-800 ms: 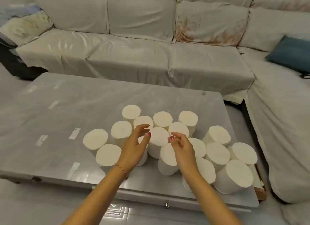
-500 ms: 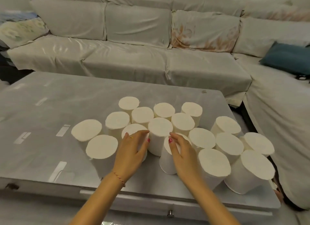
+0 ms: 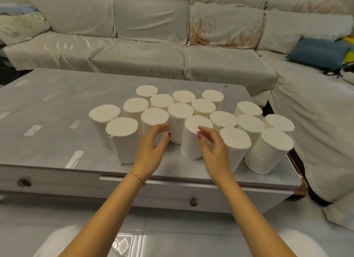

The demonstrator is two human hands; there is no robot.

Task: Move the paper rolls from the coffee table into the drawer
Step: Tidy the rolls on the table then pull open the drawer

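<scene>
Several white paper rolls stand upright in a tight cluster on the grey coffee table (image 3: 57,95). My left hand (image 3: 153,149) hovers with curled, spread fingers in front of one roll (image 3: 155,116) and holds nothing. My right hand (image 3: 213,151) is likewise spread beside the nearest middle roll (image 3: 190,145), thumb and fingertips close to its side but not clasped round it. The table's drawer front (image 3: 153,196) with a dark knob (image 3: 193,202) lies below my wrists and looks shut or barely out.
A second knob (image 3: 24,183) sits on the table front at the left. A covered grey sofa (image 3: 153,51) wraps behind and to the right of the table, with a blue cushion (image 3: 318,52) on it. Pale tiled floor (image 3: 172,237) lies below.
The view has dropped lower and nearer the table front. Both hands have drawn back a little from the two rolls they were touching, fingers now looser.
</scene>
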